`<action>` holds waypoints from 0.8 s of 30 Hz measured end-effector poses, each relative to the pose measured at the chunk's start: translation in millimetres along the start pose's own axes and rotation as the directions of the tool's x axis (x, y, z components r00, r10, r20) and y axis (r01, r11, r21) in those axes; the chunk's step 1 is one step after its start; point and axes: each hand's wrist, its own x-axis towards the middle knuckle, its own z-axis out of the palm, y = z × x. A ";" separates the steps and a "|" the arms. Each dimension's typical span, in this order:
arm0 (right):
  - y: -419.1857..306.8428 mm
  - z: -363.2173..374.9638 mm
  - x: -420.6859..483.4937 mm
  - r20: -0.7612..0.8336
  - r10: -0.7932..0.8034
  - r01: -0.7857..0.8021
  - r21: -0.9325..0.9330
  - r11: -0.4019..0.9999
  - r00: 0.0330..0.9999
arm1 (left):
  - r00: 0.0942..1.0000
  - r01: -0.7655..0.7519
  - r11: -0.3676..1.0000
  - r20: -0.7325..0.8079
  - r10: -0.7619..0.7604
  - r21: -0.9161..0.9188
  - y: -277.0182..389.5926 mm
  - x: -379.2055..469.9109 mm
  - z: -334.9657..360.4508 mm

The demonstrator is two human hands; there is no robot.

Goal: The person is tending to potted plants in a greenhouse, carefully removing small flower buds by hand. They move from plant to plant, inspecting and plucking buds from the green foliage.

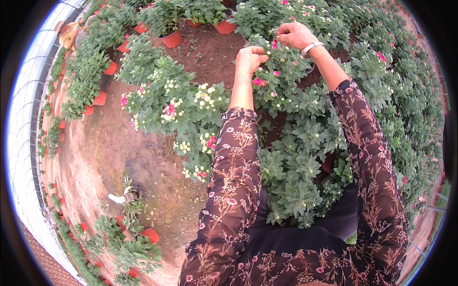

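Note:
My left hand (250, 59) reaches into a potted chrysanthemum (282, 73), its thumb and forefinger at the small buds near the plant's top. Across from it, my right hand (296, 35) has its fingers curled and the thumb bent in, beside a pink bud (274, 43). The pictures do not settle whether a bud or stem is between the fingers of either hand. A white band (312, 48) circles my right wrist. Below my left hand, open pink blooms (257, 82) sit among the leaves.
Dense chrysanthemums fill the right side. More plants with white and pink bud clusters (205, 96) stand left of my left arm. Orange pots (172, 38) line the bare soil. A white pipe (121, 197) sticks up at lower left. Another person (71, 34) is at the far upper left.

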 end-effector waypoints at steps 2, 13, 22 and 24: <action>-9.7 -0.8 1.9 0.053 -0.034 0.036 -0.032 0.999 0.998 | 1.000 0.014 1.000 0.022 -0.014 0.018 2.2 -1.7 0.1; -35.0 7.8 33.4 0.466 0.119 0.109 -0.434 0.894 0.877 | 0.982 0.039 0.997 0.187 -0.025 -0.069 -0.5 1.7 2.5; -47.3 19.5 36.7 0.499 0.326 0.026 -0.576 0.817 0.803 | 0.975 0.037 0.999 0.218 -0.033 -0.016 3.6 -0.5 0.1; -50.6 21.3 38.6 0.524 0.364 0.043 -0.612 0.790 0.770 | 0.975 0.020 1.000 0.221 -0.020 0.003 5.0 -1.3 -0.1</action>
